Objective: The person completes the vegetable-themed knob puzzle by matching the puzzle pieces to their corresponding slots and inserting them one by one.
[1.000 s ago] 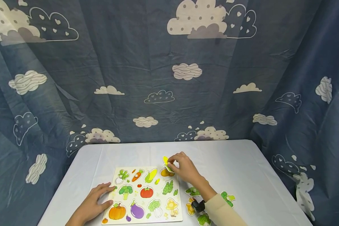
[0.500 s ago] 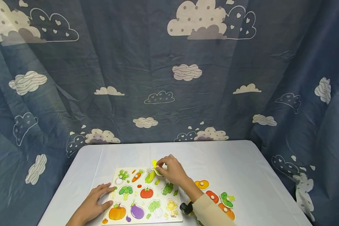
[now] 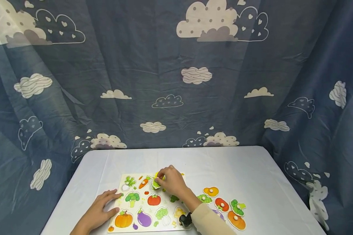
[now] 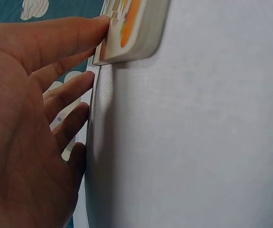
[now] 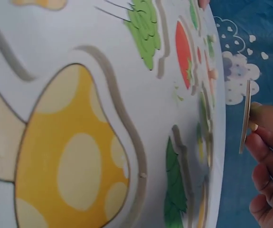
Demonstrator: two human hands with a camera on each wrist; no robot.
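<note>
A white vegetable puzzle board (image 3: 147, 228) lies on the table, with pictured recesses including a pumpkin, an eggplant and a tomato. My left hand (image 3: 97, 207) rests at its left edge; in the left wrist view the thumb touches the board's side (image 4: 148, 40) and the other fingers are fairly straight. My right hand (image 3: 173, 182) pinches a yellow and green corn puzzle piece (image 3: 156, 185) by its back-row picture. Seen edge-on in the right wrist view, the corn piece (image 5: 246, 118) stands tilted, raised off the board. My right hand and forearm hide the board's right part.
Right of the board lie several loose knobbed pieces: a potato-like one (image 3: 210, 191), a red tomato (image 3: 222, 205), a broccoli (image 3: 237, 208), an orange pumpkin (image 3: 236, 220) and a partly hidden purple piece (image 3: 219, 214). A carrot piece (image 3: 144, 183) sits in the board. A cloud-print curtain (image 3: 153, 81) surrounds the table.
My right hand has moved left with the corn piece, from above the board's back right corner to the corn picture. My left hand has stayed at the board's left edge.
</note>
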